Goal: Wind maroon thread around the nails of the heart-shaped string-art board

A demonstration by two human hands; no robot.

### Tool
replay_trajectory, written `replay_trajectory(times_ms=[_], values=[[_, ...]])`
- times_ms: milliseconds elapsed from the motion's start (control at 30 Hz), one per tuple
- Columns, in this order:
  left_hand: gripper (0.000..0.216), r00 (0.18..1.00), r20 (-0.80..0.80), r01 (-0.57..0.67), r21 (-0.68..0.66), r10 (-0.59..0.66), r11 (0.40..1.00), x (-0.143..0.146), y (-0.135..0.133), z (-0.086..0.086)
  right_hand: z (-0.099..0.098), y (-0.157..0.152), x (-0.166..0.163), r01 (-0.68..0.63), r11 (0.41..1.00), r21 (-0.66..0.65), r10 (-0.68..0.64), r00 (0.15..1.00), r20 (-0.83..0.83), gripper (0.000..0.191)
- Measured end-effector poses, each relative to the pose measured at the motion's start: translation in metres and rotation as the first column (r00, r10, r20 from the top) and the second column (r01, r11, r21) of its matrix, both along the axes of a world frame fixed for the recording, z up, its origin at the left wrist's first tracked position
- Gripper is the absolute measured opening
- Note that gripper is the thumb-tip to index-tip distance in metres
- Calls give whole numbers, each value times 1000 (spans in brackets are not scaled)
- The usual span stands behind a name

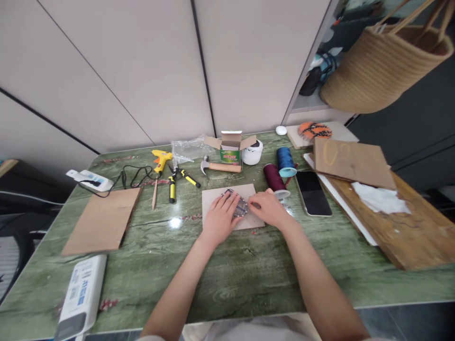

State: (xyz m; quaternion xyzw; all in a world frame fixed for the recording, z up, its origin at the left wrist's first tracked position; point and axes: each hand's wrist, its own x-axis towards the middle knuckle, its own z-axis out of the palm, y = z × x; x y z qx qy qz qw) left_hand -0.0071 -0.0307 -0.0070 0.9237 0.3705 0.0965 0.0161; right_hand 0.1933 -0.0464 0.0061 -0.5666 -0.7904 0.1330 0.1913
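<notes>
Centrally lay one pale board [209, 197] bearing a dark-lined piece [243, 207]; left hand [221, 214] rested over it, fingers slightly spread; right hand [268, 207] curled beside it, any pinch indiscernible.

No words legible: blue print on the grey-ended white oblong box [85, 293] at eight o'clock and lettering on the open green cardboard box [230, 155] at twelve are too small or blurred
</notes>
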Motion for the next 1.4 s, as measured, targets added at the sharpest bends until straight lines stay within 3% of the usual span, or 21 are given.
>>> replay_trajectory(times_ms=[167,467,633,800,1000,1200,1400], values=[[56,1000,-6,4,14,-3,1000,1,-1,1,-2,1,0,22,1000,-4,-22,1000,6,23],[52,1000,-25,8,10,-7,1000,1,-1,1,-16,6,-2,192,981,38,-190,981,-38,15],[50,1000,22,10,-61,-8,998,1,-2,14,-9,6,4,221,975,23,-217,969,-115,14],[45,986,116,-112,-108,124,988,20,6,25,-7,6,3,231,973,18,-226,963,-148,16],[20,983,131,-112,-144,131,983,47,23,21,-10,6,1,238,970,37,-232,964,-129,15],[17,978,123,-149,-136,166,979,49,36,22,-12,6,1,258,963,70,-249,961,-120,14],[17,918,255,-266,-170,303,949,48,41,10,-17,7,4,258,960,106,-252,965,-65,16]])
